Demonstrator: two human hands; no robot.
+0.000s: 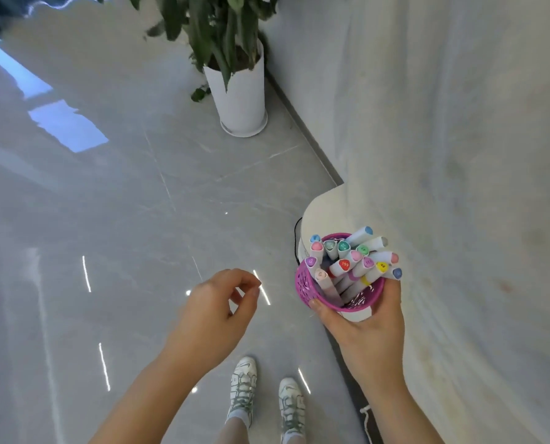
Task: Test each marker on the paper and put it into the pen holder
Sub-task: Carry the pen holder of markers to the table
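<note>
We see right hand (363, 325) gripping purple pen holder (306, 283), tilted, crammed with markers (344, 265), beside worktop (323, 208) corner. Left hand (216, 312) loosely curled, empty. Risk: tilt spills markers onto floor (107, 203).

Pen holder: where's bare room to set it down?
Bare: white cloth right of the right hand, and the rounded white corner behind the pen holder. Crowded: the holder itself, packed with markers.

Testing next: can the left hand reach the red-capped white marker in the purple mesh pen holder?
Probably yes: the left hand is empty and the red-capped white marker sticks up from the purple mesh pen holder in the right hand.
</note>
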